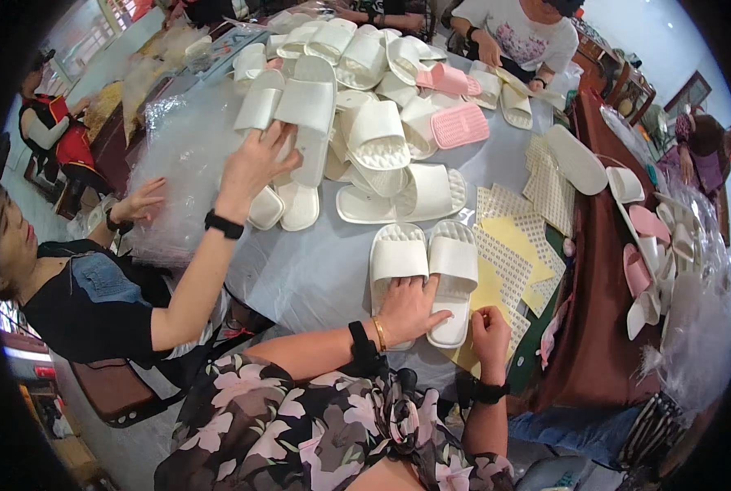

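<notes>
Slippers (454, 274), a white pair, are lying side by side just left of the yellow sheets (508, 245). The left hand (406, 311) is resting half-open, fingers at the strap of the slipper farther from the sheets, thumb across the nearer one. Over the sheets' near end, the right hand (490, 334) is hovering, nearly closed; whether it's gripping anything, I can't tell. Light, even pressure is mattering now, keeping both soles level.

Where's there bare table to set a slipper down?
Best patch: the grey table cover left of the white slipper pair under the left hand. It's crowded beyond, with the slipper pile, and right of the pair, with sticker sheets.
</notes>
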The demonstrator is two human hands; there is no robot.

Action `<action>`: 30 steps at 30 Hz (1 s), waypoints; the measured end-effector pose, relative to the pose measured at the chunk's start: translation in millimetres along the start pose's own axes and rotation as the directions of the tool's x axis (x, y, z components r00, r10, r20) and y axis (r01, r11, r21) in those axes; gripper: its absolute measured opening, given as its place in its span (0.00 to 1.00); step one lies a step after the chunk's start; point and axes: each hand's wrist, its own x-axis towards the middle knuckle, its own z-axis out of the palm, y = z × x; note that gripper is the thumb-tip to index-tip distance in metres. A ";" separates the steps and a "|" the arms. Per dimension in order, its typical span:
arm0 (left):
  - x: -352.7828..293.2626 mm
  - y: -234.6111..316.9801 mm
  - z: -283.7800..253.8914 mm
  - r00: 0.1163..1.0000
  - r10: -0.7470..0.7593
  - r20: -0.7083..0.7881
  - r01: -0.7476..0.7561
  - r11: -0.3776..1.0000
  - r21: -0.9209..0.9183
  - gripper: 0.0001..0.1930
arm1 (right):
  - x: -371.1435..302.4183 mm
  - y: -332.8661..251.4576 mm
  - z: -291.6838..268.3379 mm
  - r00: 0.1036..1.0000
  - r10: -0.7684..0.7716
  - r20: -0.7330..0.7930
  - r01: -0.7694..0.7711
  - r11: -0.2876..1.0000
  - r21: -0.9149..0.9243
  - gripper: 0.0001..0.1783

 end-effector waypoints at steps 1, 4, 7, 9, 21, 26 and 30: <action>0.5 1.3 -3.0 1.000 0.009 -0.020 -0.010 0.999 -0.043 0.39 | -0.4 -1.3 -0.9 1.000 0.005 0.000 -0.005 1.000 0.006 0.07; -8.4 -3.7 -16.6 0.994 0.037 -0.101 -0.044 0.996 -0.076 0.37 | -0.5 -6.0 -2.0 1.000 0.011 0.016 -0.011 0.999 0.031 0.07; -20.0 -13.7 -32.7 0.978 0.074 -0.194 -0.091 0.993 -0.079 0.36 | 0.3 -4.6 -4.4 1.000 0.015 0.028 -0.017 0.999 0.051 0.06; -31.4 -19.2 -56.9 0.978 0.059 -0.202 -0.088 0.987 -0.138 0.36 | 0.7 -5.1 -3.9 0.998 0.048 0.044 -0.050 0.997 0.061 0.05; 33.5 -129.6 -169.7 0.790 -0.146 -0.595 0.119 0.989 -0.084 0.28 | -1.0 6.8 -4.2 0.999 0.040 0.005 -0.040 0.998 0.049 0.08; 34.1 -166.7 -150.7 0.866 -0.206 -0.456 0.279 0.955 0.099 0.25 | 1.3 -6.4 1.5 0.997 0.064 0.052 -0.065 0.998 0.017 0.12; 17.0 -119.4 -106.1 0.859 -0.025 -0.512 0.196 0.939 0.283 0.26 | 2.4 -6.1 1.8 0.993 0.059 0.106 -0.062 0.998 0.022 0.12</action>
